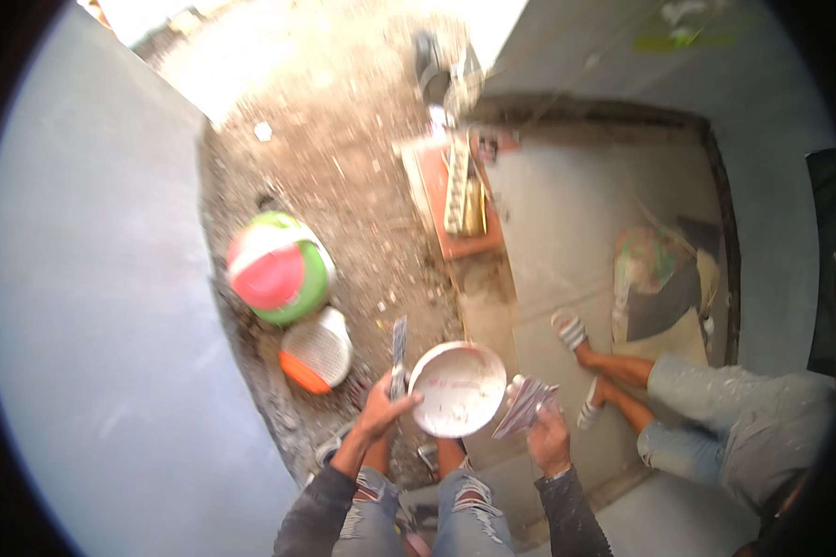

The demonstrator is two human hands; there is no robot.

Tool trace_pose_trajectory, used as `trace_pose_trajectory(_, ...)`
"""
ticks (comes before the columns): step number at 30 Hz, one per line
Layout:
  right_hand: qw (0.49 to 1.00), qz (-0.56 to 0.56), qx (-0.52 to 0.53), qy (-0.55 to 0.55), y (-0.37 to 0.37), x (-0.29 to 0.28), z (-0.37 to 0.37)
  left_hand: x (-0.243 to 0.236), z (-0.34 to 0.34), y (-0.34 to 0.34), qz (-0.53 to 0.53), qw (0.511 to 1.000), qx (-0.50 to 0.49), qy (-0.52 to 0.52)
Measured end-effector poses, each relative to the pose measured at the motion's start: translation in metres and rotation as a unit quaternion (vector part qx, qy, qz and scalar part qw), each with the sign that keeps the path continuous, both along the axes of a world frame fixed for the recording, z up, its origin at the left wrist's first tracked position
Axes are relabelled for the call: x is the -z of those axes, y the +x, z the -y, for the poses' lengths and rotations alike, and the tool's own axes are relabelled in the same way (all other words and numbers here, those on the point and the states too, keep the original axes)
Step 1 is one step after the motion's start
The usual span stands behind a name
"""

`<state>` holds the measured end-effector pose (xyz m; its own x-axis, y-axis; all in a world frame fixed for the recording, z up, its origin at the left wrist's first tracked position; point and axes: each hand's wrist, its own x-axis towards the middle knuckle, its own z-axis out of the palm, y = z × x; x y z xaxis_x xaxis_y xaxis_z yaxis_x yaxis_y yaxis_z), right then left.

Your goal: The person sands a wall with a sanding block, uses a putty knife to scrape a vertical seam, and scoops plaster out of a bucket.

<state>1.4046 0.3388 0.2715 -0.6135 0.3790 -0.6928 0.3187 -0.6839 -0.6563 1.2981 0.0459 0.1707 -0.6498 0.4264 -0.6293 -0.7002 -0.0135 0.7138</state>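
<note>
A round white bowl [458, 389] with small dark specks and reddish marks inside is in front of my knees. My left hand [381, 410] is closed at its left edge, thumb on the rim. A narrow grey patterned strip [399, 345] stands up from the same hand; its kind is unclear. To the right of the bowl, my right hand [550, 440] is closed on a flat, grey-purple striped bundle [527, 407], blurred and perhaps folded. The bundle is close to the bowl's right rim.
A pink-and-green round container [279, 269] and a white-and-orange tub [320, 353] stand on the dirt at left. An orange board [480, 243] bears a gold container [474, 209]. At right, a person in sandals and denim shorts [697, 399] sits near a crumpled sack [648, 263]. Pale walls flank both sides.
</note>
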Motion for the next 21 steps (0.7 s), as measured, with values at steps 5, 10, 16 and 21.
trace_pose_trajectory(5, 0.967, -0.154, -0.152, 0.135, -0.04, -0.126, 0.053, -0.177, 0.081, 0.007, 0.032, 0.993, -0.096, 0.06)
trace_pose_trajectory(10, 0.948, -0.256, -0.181, -0.059, -0.07, -0.321, 0.094, -0.359, 0.107, -0.004, -0.118, 0.969, -0.107, 0.189)
trace_pose_trajectory(16, 0.93, -0.276, -0.242, -0.025, -0.08, -0.418, 0.132, -0.454, 0.109, 0.028, -0.181, 0.921, -0.253, 0.235)
trace_pose_trajectory(21, 0.925, -0.27, -0.263, -0.048, -0.068, -0.477, 0.167, -0.552, 0.099, 0.062, -0.09, 0.868, -0.339, 0.353)
